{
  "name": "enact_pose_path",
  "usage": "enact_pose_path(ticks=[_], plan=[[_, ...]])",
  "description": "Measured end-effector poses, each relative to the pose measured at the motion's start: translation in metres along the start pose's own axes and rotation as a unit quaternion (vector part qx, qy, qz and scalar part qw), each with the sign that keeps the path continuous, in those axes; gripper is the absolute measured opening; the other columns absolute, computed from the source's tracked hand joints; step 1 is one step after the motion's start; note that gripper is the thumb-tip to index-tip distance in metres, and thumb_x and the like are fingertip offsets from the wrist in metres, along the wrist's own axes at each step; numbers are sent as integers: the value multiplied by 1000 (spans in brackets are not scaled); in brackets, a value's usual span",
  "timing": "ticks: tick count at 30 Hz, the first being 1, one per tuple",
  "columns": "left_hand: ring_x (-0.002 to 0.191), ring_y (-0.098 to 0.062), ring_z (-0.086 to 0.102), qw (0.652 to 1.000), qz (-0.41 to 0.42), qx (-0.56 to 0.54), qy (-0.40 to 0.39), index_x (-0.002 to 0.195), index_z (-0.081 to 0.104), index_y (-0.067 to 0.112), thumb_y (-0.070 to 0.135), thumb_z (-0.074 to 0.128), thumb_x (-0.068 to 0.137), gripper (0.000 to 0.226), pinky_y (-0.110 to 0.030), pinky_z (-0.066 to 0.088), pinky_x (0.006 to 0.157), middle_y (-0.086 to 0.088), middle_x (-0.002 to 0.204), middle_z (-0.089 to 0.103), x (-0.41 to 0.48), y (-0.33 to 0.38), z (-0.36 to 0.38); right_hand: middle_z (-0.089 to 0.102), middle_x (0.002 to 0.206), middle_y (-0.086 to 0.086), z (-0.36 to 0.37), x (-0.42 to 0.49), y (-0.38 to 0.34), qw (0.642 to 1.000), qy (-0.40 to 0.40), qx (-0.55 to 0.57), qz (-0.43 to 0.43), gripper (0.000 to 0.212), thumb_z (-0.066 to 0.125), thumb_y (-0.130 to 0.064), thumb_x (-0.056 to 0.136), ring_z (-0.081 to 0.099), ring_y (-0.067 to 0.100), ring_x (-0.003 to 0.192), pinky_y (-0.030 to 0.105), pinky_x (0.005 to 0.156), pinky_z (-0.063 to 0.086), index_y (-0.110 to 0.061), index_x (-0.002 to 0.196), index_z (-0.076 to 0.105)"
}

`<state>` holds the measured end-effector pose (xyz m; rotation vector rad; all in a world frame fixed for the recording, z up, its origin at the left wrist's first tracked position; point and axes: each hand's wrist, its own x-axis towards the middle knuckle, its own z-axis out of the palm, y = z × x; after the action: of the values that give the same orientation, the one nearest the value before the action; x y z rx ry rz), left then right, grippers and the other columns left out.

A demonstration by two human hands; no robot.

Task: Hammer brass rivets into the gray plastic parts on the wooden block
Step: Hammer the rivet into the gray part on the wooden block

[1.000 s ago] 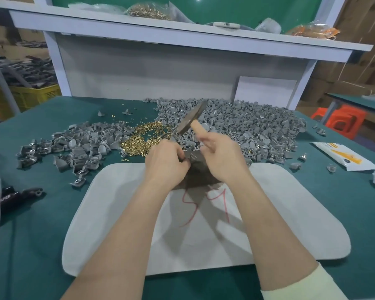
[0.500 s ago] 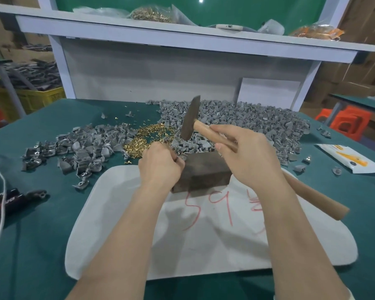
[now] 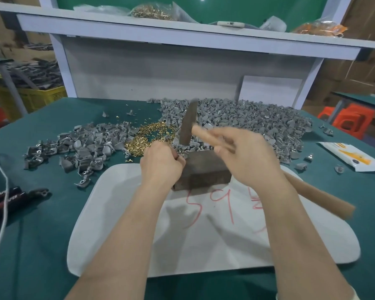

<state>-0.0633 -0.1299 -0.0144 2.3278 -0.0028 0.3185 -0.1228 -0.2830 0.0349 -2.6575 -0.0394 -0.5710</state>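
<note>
A dark wooden block [image 3: 206, 169] sits at the far edge of a white mat [image 3: 214, 241]. My left hand [image 3: 160, 167] pinches a small gray plastic part at the block's left top corner; the part is mostly hidden by my fingers. My right hand [image 3: 247, 156] grips the wooden handle of a hammer [image 3: 187, 126], whose dark metal head is raised and blurred above the block. A heap of brass rivets [image 3: 147, 137] lies just behind my left hand. Piles of gray plastic parts [image 3: 236, 120] spread behind the block.
A second pile of gray parts [image 3: 85, 146] lies to the left on the green table. Dark-handled pliers [image 3: 11, 198] and a white cord [image 3: 0, 191] are at the left edge. A white packet [image 3: 351, 156] lies at right. A white shelf [image 3: 182, 31] stands behind.
The hammer head has swung up from low over the block to raised above it. My right hand moved right and back, uncovering the block. My left hand stays at the block's corner.
</note>
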Motion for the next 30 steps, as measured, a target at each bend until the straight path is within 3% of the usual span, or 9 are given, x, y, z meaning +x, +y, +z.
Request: enact_pose_path(ticks=[3,9,14,20,24,27,30], plan=[[104,-33,55,1000,7,17,-10,70,71,7,19,65,83,19,-42,49,88,-9,102,64,0,-2,-1,64,112,-8,7,0,-2,997,-63,-41,20,37,54,-31,92,59,21,103,32,83,45,-48,125,52],[102,-34,57,1000,2,-9,8,75,70,4,18,65,84,18,-42,50,87,-11,104,67,0,0,0,66,111,-10,0,0,-2,998,66,18,-2,39,55,-29,92,60,19,100,32,83,47,-46,127,52],[104,-34,55,1000,8,7,-8,72,71,7,19,66,83,18,-43,49,88,-10,101,65,0,-1,-1,64,110,-10,6,-2,-4,997,-59,-51,13,38,54,-31,92,59,20,100,31,80,44,-50,124,51],[103,-34,57,1000,5,-11,9,74,70,4,18,65,83,17,-43,50,88,-10,105,66,0,-1,0,67,110,-9,2,-1,-2,998,58,18,-2,39,56,-29,91,60,19,100,32,85,49,-46,126,53],[102,-34,56,1000,11,12,-8,68,70,6,17,65,82,19,-43,50,85,-10,99,66,-1,-1,0,65,109,-10,6,-1,0,998,-54,-27,14,38,56,-29,91,59,20,102,30,81,45,-47,124,53],[103,-33,56,1000,14,13,-12,69,71,7,18,65,83,18,-43,50,86,-10,102,65,0,-1,-1,65,113,-11,8,-1,1,999,-29,-41,22,38,55,-31,92,59,19,104,27,77,41,-48,125,52],[105,-33,55,1000,16,15,-5,69,70,7,18,65,83,18,-42,49,88,-9,107,65,0,-1,-1,66,116,-8,4,1,2,999,40,3,24,39,55,-30,92,59,22,106,32,85,47,-47,127,52]])
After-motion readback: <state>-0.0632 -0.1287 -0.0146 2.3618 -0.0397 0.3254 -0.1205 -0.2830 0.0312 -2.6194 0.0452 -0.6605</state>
